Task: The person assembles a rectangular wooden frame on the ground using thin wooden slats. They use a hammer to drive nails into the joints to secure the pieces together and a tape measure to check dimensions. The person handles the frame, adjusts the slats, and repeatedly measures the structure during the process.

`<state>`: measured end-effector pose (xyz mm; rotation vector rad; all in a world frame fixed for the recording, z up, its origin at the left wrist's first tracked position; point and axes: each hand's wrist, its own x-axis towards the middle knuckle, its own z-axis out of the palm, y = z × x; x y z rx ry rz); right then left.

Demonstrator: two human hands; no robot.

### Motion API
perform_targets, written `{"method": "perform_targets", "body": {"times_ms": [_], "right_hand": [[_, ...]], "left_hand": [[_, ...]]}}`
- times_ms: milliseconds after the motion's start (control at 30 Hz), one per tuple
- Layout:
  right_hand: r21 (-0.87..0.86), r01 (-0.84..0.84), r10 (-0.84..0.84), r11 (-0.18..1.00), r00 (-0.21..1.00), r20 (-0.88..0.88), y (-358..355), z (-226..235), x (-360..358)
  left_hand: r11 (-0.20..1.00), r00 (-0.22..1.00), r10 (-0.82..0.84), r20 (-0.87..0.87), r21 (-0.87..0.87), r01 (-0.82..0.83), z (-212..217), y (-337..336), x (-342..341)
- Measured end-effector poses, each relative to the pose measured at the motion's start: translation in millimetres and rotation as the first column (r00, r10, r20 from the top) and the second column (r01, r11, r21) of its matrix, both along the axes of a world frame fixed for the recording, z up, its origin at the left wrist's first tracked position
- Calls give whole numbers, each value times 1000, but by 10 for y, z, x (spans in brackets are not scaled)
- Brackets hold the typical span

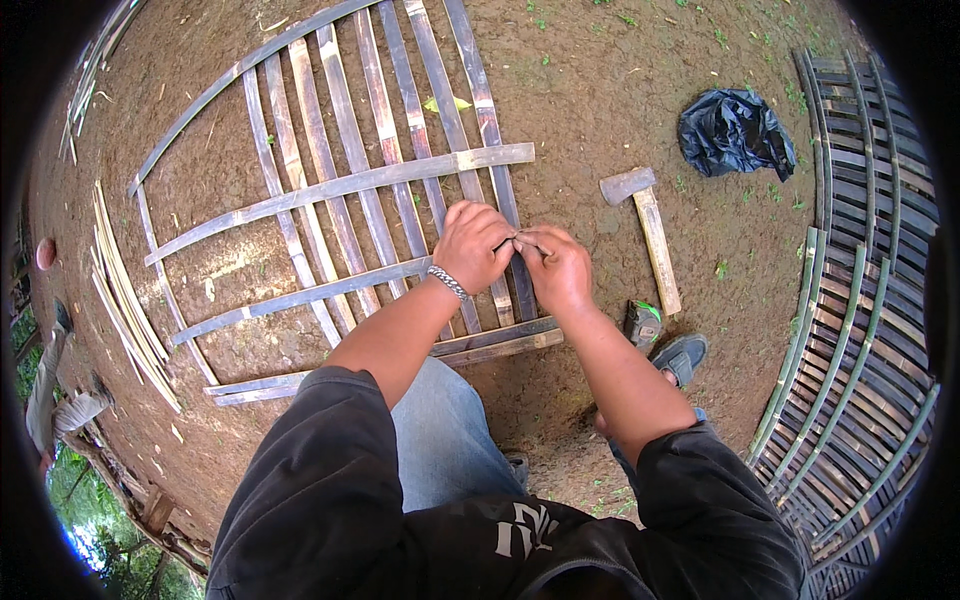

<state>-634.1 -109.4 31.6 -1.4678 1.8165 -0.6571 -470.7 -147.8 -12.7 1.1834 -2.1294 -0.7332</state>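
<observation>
My left hand (pixel 473 243) and my right hand (pixel 553 268) meet above the right end of a frame of bamboo slats (pixel 345 187) lying on the ground. Fingers and thumbs of both are pinched together, tip to tip. Between them is something small and dark that I cannot make out. A braided bracelet (pixel 447 282) circles my left wrist. Under the hands, lengthwise slats cross several crosswise strips. To the right of my right hand lies a hatchet (pixel 656 245) with a pale wooden handle and a dull metal head.
A small dark tool with a green top, perhaps a tape measure (pixel 642 323), sits by my shoe (pixel 681 359). Farther right are a crumpled black plastic bag (pixel 735 133) and a large slatted bamboo panel (pixel 850 340). Thin split strips (pixel 128 290) lie at left, near another person's legs (pixel 75 410).
</observation>
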Motion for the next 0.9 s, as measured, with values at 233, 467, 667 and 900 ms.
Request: {"method": "perform_targets", "body": {"times_ms": [233, 467, 667, 900], "right_hand": [[71, 140, -151, 988, 971, 188, 34, -121, -5], [35, 374, -376, 927, 921, 103, 229, 16, -591], [-22, 366, -326, 930, 797, -509, 511, 40, -1365], [219, 228, -56, 949, 803, -594, 548, 3, -1764]], "left_hand": [[1000, 1000, 2, 18, -29, -2, 37, -20, -21], [999, 999, -28, 28, 31, 27, 59, -24, 10], [997, 999, -36, 9, 74, 35, 60, -40, 35], [995, 998, -55, 21, 81, 53, 52, -56, 26]]}}
